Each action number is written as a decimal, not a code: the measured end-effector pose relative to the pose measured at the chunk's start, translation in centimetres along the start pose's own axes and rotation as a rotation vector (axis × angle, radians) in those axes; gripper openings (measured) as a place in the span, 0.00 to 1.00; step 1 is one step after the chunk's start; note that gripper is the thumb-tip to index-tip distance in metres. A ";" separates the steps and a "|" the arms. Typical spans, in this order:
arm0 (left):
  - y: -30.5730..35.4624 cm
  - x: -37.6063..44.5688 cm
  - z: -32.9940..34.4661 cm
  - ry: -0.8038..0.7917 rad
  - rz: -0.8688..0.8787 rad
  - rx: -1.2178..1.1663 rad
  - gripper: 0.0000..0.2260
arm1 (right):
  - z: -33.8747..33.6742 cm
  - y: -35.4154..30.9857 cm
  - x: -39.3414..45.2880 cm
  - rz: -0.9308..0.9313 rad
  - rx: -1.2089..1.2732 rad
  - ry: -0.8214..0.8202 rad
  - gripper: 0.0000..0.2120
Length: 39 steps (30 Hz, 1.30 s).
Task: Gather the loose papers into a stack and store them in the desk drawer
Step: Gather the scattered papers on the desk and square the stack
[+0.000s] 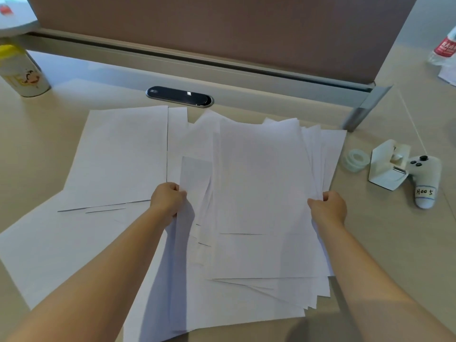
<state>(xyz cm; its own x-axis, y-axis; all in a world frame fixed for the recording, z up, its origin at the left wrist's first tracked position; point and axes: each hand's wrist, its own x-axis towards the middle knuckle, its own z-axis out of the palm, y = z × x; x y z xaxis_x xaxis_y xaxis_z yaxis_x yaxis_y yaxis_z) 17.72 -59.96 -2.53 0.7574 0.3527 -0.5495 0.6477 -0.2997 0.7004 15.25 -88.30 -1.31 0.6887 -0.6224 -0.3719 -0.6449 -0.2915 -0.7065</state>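
Note:
Several white sheets lie fanned in a rough pile of papers [259, 188] at the middle of the beige desk [385, 243]. My left hand [167, 201] grips the pile's left edge, fingers curled around the sheets. My right hand [328, 206] pinches the pile's right edge. More loose papers [118, 156] lie flat to the left, one sheet [61, 248] reaching toward the desk's near left edge. No drawer is in view.
A dark oval cable port [179, 96] sits behind the papers, below a brown partition [222, 28]. A white cup with a yellow lid [22, 72] stands far left. At right lie tape rolls [355, 160], a white dispenser [387, 166], a white controller [425, 183] and a water bottle [444, 49].

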 end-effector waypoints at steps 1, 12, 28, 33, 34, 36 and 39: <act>0.1 0.1 0.0 0.025 0.019 -0.006 0.14 | -0.1 0.0 0.0 -0.014 0.040 -0.026 0.03; 2.2 1.5 -0.9 0.065 -0.036 -0.292 0.12 | 1.2 -0.5 -0.8 -0.073 0.191 -0.354 0.19; 1.0 -2.5 -1.7 -0.094 0.116 -0.182 0.14 | 5.1 -2.0 -2.4 -0.123 -0.025 -0.408 0.10; 1.1 -0.9 -5.5 0.073 0.136 -0.293 0.08 | 5.8 -3.4 -2.8 -0.260 -0.465 -0.262 0.26; 1.1 -0.2 -6.3 0.113 0.139 -0.280 0.09 | 6.1 -3.7 -3.1 -0.232 -0.519 -0.300 0.29; 0.9 1.2 -7.6 0.187 0.133 -0.177 0.13 | 7.1 -4.0 -3.6 -0.190 -0.545 -0.393 0.31; 0.1 3.2 -9.1 0.191 0.129 -0.020 0.13 | 9.1 -4.5 -4.4 -0.229 -0.525 -0.457 0.31</act>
<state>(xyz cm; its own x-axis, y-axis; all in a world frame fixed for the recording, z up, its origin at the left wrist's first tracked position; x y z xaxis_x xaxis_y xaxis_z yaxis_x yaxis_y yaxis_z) 19.50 -50.77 -0.07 0.8029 0.4750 -0.3602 0.5437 -0.3359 0.7691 18.19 -77.63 -2.01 0.8208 -0.1724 -0.5446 -0.4631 -0.7590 -0.4576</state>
